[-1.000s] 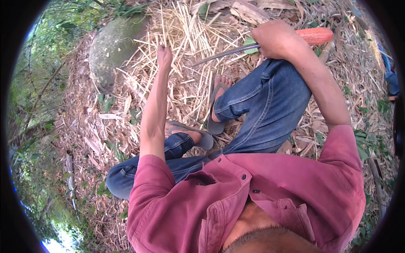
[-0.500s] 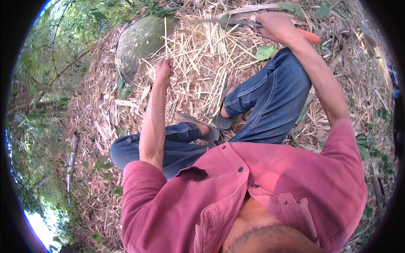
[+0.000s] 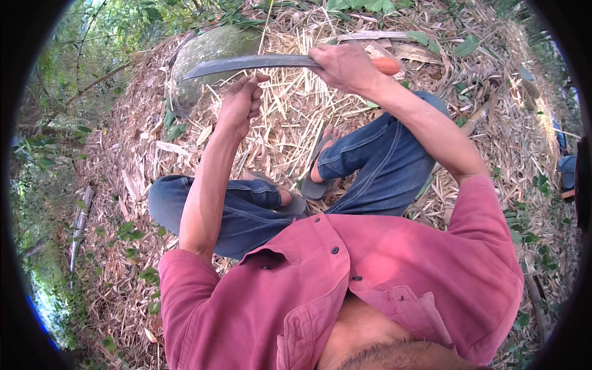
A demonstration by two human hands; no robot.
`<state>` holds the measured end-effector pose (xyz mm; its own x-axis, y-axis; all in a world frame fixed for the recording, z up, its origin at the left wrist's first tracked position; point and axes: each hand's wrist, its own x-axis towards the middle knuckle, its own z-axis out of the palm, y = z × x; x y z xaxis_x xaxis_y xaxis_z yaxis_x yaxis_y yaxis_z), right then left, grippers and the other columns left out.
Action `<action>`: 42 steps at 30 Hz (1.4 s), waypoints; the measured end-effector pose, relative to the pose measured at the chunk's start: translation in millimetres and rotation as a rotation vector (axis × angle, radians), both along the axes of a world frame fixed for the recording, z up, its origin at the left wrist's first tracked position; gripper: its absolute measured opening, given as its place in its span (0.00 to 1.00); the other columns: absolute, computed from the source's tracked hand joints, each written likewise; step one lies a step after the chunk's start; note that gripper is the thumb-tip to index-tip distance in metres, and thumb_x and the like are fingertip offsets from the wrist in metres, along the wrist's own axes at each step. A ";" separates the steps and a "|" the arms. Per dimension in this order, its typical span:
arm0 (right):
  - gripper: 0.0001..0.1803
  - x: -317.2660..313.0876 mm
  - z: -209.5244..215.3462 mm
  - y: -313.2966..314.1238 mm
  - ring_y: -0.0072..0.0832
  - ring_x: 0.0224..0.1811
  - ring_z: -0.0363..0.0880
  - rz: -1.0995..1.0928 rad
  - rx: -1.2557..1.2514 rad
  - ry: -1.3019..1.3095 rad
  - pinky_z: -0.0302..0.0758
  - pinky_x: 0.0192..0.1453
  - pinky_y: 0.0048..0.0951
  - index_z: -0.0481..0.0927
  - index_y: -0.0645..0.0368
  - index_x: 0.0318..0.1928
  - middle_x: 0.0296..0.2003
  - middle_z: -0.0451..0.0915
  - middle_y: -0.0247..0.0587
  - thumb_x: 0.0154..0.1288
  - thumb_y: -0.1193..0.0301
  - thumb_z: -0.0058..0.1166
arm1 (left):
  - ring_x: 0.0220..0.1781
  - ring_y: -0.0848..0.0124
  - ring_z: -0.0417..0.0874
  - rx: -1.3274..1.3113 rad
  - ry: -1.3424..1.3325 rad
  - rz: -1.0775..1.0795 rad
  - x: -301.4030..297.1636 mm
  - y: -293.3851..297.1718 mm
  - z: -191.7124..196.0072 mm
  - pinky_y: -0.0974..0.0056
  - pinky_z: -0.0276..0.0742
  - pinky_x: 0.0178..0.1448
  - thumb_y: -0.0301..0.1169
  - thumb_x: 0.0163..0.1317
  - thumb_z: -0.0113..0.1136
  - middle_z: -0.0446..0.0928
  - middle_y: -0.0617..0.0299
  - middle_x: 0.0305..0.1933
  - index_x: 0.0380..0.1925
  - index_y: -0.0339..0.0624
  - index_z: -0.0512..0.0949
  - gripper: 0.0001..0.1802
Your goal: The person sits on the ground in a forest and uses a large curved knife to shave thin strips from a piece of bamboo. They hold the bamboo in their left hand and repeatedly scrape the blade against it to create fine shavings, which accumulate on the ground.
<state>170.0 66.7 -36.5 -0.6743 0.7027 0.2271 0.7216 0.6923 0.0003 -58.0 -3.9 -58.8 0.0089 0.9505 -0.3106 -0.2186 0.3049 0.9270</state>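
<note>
Gripping the orange handle of a long, dark, curved steel machete (image 3: 259, 61), the right hand (image 3: 345, 65) has its fingers clamped tight around it, and the blade runs level across the top of the view, its tip reaching toward the rounded grey boulder (image 3: 209, 52) at the upper left of the ground. Just below the blade, the left hand (image 3: 242, 105) is raised with its fingers loosely curled together; whether it pinches a thin stalk or splinter cannot be told, and it seems to hold nothing bulky. As a judgement, the cutting work looks well under way: the ground (image 3: 129, 185) is thickly littered with pale dry bamboo strips and husks, yet no finished piece or bundle can be made out, so how much remains is unclear. Counted, there is one machete, one boulder, two hands, and two dark sandals (image 3: 317, 179) on the feet of the seated person in blue jeans and a red shirt.
</note>
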 end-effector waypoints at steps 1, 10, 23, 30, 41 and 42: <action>0.15 -4.2 -2.9 -2.6 0.37 0.24 0.80 0.067 0.089 0.103 0.77 0.27 0.38 0.75 0.59 0.34 0.26 0.77 0.40 0.66 0.59 0.49 | 0.18 0.85 0.56 -0.007 0.000 0.005 4.7 -3.1 3.0 0.77 0.50 0.18 0.32 0.70 0.45 0.60 0.75 0.20 0.46 0.35 0.74 0.13; 0.12 -29.0 -23.7 12.4 0.41 0.26 0.80 0.113 0.065 0.096 0.76 0.28 0.41 0.74 0.56 0.36 0.27 0.78 0.41 0.64 0.60 0.50 | 0.14 0.86 0.52 -0.003 -0.003 0.035 9.3 -8.6 -4.8 0.77 0.46 0.16 0.32 0.69 0.47 0.60 0.77 0.19 0.47 0.34 0.75 0.14; 0.10 -22.7 -33.5 21.1 0.39 0.28 0.81 0.093 0.091 0.060 0.77 0.29 0.41 0.74 0.55 0.35 0.26 0.78 0.40 0.62 0.63 0.51 | 0.18 0.84 0.61 -0.109 -0.217 0.069 -5.2 -13.2 -8.2 0.79 0.55 0.18 0.30 0.69 0.47 0.64 0.73 0.22 0.52 0.32 0.70 0.16; 0.22 -29.5 -20.7 14.4 0.32 0.20 0.75 0.008 -0.396 0.189 0.72 0.27 0.39 0.77 0.60 0.32 0.15 0.72 0.39 0.68 0.52 0.47 | 0.26 0.79 0.76 -0.029 -0.022 0.137 -12.7 -6.4 -21.3 0.74 0.73 0.29 0.30 0.70 0.44 0.75 0.66 0.26 0.48 0.39 0.74 0.13; 0.23 -47.2 -9.7 -30.0 0.15 0.17 0.71 0.026 -0.673 0.700 0.65 0.20 0.20 0.76 0.58 0.22 0.14 0.72 0.27 0.63 0.52 0.56 | 0.53 0.69 0.79 0.119 -0.261 0.234 6.1 -5.8 -3.1 0.64 0.77 0.54 0.32 0.70 0.43 0.77 0.53 0.53 0.43 0.44 0.67 0.06; 0.22 -47.5 -12.9 -29.4 0.14 0.17 0.71 0.067 -0.669 0.749 0.65 0.20 0.20 0.76 0.59 0.23 0.14 0.72 0.28 0.63 0.53 0.57 | 0.53 0.67 0.79 0.153 -0.277 0.219 9.0 -2.8 -4.0 0.63 0.78 0.54 0.32 0.69 0.45 0.76 0.50 0.53 0.43 0.43 0.66 0.07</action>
